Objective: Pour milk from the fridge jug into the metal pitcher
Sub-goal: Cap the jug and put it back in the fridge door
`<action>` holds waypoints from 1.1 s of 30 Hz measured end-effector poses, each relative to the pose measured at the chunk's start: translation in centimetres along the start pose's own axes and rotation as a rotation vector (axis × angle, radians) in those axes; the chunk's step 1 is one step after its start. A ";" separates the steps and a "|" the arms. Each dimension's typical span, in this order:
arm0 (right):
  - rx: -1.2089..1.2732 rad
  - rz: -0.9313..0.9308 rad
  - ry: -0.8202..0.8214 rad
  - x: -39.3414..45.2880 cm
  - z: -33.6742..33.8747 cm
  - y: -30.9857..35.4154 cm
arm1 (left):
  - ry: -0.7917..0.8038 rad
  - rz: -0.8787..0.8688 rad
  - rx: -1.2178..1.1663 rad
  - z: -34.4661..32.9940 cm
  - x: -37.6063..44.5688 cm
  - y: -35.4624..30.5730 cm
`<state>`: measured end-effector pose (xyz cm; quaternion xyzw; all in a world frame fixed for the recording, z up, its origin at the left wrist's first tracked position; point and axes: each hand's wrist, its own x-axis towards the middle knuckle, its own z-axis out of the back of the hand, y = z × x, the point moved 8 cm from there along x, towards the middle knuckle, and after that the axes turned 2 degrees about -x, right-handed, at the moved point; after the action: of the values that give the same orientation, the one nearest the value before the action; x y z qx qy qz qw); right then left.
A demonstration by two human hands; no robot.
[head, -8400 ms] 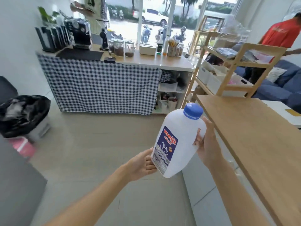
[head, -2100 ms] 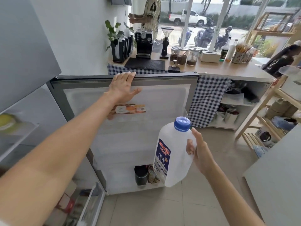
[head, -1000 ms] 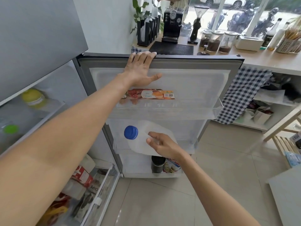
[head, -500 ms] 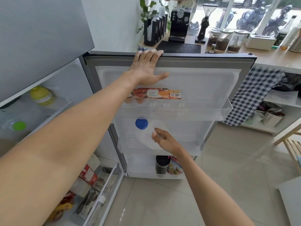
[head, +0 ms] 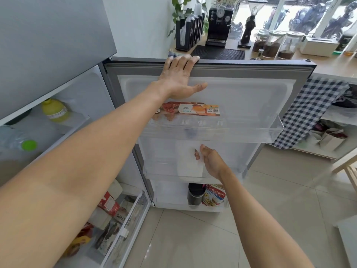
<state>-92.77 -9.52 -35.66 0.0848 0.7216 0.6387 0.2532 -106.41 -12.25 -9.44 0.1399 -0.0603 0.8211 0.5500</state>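
Jug [head: 190,161] standing in the middle door shelf [head: 231,171] of the open fridge door [head: 241,89], upright as far as can be told through the clear shelf front, cap hidden behind the upper shelf [head: 270,132]. Right hand [head: 209,161] at the jug's side, fingers curled at its handle side, thumb up; whether gripping or merely touching, cannot tell. Left hand [head: 180,78] flat over the door's top edge, fingers straight, bracing it. Metal pitcher nowhere in view. Risks from here: jug snagging under the upper shelf if lifted straight; door swinging if the brace goes; wet plastic slipping from a one-handed hold.
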 end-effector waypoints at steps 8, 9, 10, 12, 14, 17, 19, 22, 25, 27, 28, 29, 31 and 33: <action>0.225 -0.055 0.061 0.0 1.4 0.3 | -0.016 0.004 0.008 0.1 -0.3 -0.1; 0.217 -0.066 0.084 0.0 1.2 0.3 | -0.017 0.005 0.011 0.1 -0.3 -0.1; 0.200 -0.071 0.099 -0.1 1.0 0.3 | -0.018 0.005 0.013 0.2 -0.4 -0.2; 0.171 -0.077 0.092 -0.2 0.8 0.2 | -0.017 0.008 0.010 0.2 -0.4 -0.2; 0.137 -0.098 0.064 -0.4 1.2 0.0 | -0.006 0.015 0.004 0.2 -0.4 -0.2; 0.022 -0.124 0.064 -0.8 1.8 -0.2 | 0.010 0.021 0.004 0.2 -0.5 -0.3; -0.052 -0.146 0.082 -1.3 1.9 -0.1 | 0.017 0.034 -0.002 0.4 -0.5 -0.4; -0.141 -0.173 0.095 -2.5 2.0 0.2 | 0.024 0.085 -0.053 1.0 -0.3 -0.9; -0.238 -0.167 0.057 -3.8 3.0 0.7 | 0.021 0.093 -0.133 1.6 0.4 -2.2; -0.292 -0.186 0.034 -5.1 4.6 0.5 | 0.032 0.072 -0.166 1.7 1.1 -3.8; -0.315 -0.210 0.036 -6.0 5.6 0.2 | 0.039 0.065 -0.176 1.7 1.4 -4.7; -0.341 -0.241 0.044 -6.9 6.7 -0.2 | 0.043 0.063 -0.182 1.7 1.7 -5.6; -0.396 -0.290 0.049 -8.9 9.2 -0.5 | 0.032 0.080 -0.186 1.7 2.3 -6.8; -0.446 -0.323 -0.004 -10.7 12.1 0.1 | 0.012 0.117 -0.195 1.8 2.5 -7.2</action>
<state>-77.91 -3.62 -33.55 -0.0879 0.5670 0.7330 0.3654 -100.41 -7.70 -7.38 0.0771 -0.1445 0.8430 0.5124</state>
